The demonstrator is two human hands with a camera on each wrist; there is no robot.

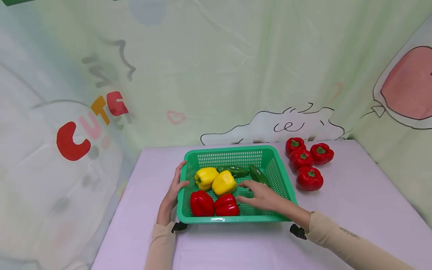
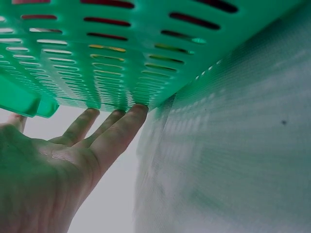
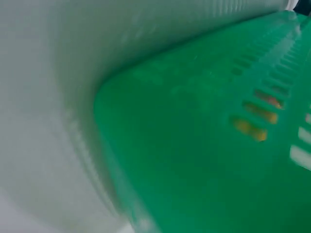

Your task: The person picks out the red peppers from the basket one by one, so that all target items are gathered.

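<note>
A green slotted plastic basket (image 1: 234, 219) sits on the table. My left hand (image 1: 173, 190) holds its left side, thumb over the rim; in the left wrist view the fingertips (image 2: 138, 110) touch the outer wall. Over the basket's right half, my right hand (image 1: 260, 195) reaches in with thumb and fingers spread, holding nothing. Just left of those fingers lie a red bell pepper (image 1: 227, 205) and a yellow bell pepper (image 1: 224, 183). Another red bell pepper (image 1: 201, 203) and another yellow one (image 1: 206, 177) lie further left. Long green vegetables (image 1: 236, 171) lie toward the back.
Outside the basket, several red bell peppers (image 1: 309, 179) stand grouped to its right on the pale lilac table (image 1: 351, 195). A printed curtain (image 1: 229, 75) hangs behind the table. In the right wrist view, the basket wall (image 3: 184, 145) fills much of the frame.
</note>
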